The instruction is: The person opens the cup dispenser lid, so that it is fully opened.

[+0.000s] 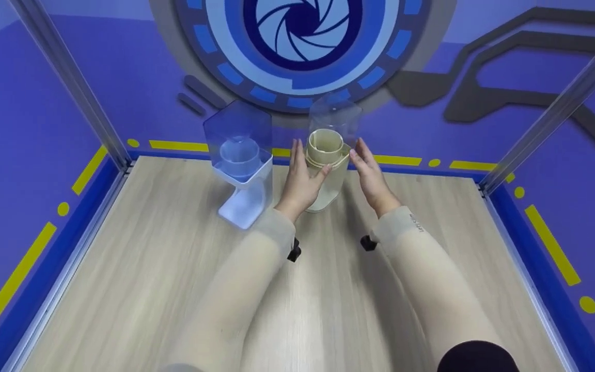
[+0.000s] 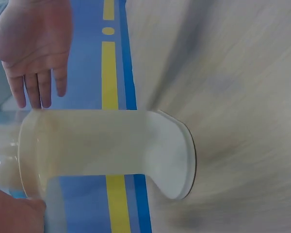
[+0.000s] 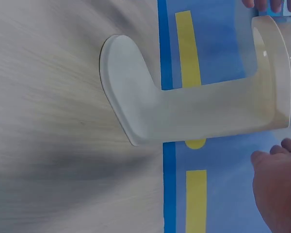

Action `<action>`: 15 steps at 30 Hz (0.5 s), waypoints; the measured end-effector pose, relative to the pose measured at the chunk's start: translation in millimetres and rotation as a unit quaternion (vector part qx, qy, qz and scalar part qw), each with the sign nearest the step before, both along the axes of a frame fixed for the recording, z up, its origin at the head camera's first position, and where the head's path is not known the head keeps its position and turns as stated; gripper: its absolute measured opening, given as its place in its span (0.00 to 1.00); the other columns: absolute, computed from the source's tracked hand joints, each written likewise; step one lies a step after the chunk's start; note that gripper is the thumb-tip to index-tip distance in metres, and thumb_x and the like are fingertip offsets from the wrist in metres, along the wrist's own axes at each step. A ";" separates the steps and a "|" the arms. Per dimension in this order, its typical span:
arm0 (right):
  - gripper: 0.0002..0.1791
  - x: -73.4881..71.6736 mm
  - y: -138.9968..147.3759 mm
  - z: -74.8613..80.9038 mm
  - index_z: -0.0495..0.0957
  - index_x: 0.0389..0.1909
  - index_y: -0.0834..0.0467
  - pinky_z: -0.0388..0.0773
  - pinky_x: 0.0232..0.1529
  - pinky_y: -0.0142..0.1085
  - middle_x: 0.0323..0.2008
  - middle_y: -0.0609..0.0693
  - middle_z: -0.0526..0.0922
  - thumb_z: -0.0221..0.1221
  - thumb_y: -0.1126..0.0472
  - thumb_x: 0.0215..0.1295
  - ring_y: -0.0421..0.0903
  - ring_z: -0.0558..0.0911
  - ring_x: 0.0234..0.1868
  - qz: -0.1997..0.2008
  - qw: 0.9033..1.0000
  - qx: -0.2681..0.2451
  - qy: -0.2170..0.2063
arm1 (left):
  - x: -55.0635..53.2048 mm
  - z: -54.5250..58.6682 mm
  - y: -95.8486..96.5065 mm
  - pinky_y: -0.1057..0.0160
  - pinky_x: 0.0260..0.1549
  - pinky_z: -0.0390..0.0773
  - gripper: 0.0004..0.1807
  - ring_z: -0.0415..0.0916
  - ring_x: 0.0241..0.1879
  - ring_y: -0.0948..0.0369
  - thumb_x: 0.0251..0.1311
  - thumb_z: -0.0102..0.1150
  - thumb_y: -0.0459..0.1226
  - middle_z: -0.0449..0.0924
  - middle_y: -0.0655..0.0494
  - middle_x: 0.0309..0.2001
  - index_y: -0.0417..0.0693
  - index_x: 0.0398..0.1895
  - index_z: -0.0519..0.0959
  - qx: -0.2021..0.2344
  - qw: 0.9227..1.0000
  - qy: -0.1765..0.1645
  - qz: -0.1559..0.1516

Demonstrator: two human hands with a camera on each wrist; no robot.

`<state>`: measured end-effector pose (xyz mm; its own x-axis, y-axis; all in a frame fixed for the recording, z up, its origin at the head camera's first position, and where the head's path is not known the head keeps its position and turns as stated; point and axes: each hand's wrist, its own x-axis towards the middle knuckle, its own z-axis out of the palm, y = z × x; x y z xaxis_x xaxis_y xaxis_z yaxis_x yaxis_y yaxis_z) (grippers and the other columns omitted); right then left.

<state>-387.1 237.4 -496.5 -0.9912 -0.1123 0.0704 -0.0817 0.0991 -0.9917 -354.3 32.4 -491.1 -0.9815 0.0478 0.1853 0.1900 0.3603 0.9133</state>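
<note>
1. A cream dispenser stand (image 1: pixel 336 180) stands upright on the wood-grain tabletop (image 1: pixel 163 289), near the blue back wall (image 1: pixel 137 93), between the two hands.
2. Its round cup (image 1: pixel 326 150) sits at the top, before a clear panel (image 1: pixel 334 111).
3. The left hand (image 1: pixel 300 182) has straight fingers along the stand's left side, thumb across its front, gripping nothing.
4. The right hand (image 1: pixel 373 181) is spread beside the right side, holding nothing; whether its fingertips touch is unclear.
5. A blue-and-white dispenser stand (image 1: pixel 259 188) stands to the left.
</note>
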 end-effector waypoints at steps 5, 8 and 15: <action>0.52 -6.0 -1.0 3.2 0.39 0.94 0.60 0.45 0.96 0.53 0.94 0.61 0.46 0.57 0.42 0.87 0.58 0.48 0.95 -0.002 1.000 -0.001 0.015 | -11.1 3.6 -2.8 0.49 0.94 0.49 0.56 0.46 0.94 0.45 0.80 0.69 0.46 0.42 0.39 0.94 0.41 0.95 0.41 -0.014 0.999 -0.019 -0.022; 0.54 -11.0 -5.2 5.1 0.39 0.94 0.60 0.48 0.95 0.53 0.94 0.61 0.49 0.59 0.40 0.87 0.59 0.51 0.95 0.001 1.000 0.013 0.024 | -19.1 7.6 -5.3 0.49 0.93 0.52 0.53 0.50 0.93 0.44 0.81 0.68 0.45 0.48 0.38 0.93 0.39 0.94 0.45 -0.031 0.999 -0.018 -0.028; 0.38 -17.0 -19.6 0.1 0.56 0.90 0.64 0.60 0.92 0.52 0.84 0.64 0.69 0.53 0.50 0.92 0.59 0.66 0.88 -0.035 0.997 0.039 0.049 | -27.6 14.8 -14.6 0.48 0.91 0.60 0.48 0.61 0.89 0.44 0.82 0.67 0.48 0.61 0.38 0.89 0.37 0.92 0.55 -0.084 0.996 -0.019 -0.016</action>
<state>-404.1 217.7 -496.4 -0.9855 -0.0527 0.1611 -0.1682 0.1849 -0.9683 -381.9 17.8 -476.2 -0.9851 0.1062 0.1354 0.1707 0.5028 0.8474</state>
